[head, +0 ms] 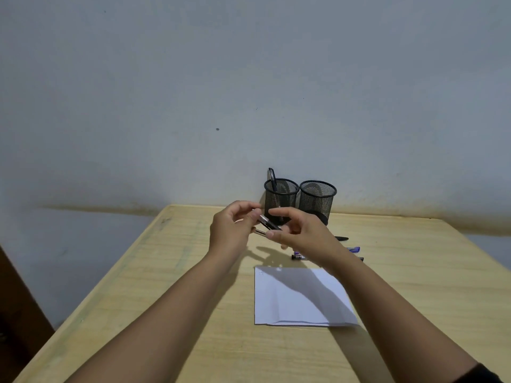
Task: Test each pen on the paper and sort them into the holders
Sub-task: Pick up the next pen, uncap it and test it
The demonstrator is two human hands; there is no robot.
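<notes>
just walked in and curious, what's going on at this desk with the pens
A person holds a dark pen in the air between left hand and right hand, apparently pulling the cap. One pen stands in the left mesh holder; the right holder looks empty. More pens lie beyond the paper.

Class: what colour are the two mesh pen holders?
Black, both holders, seen in the head view.
</notes>
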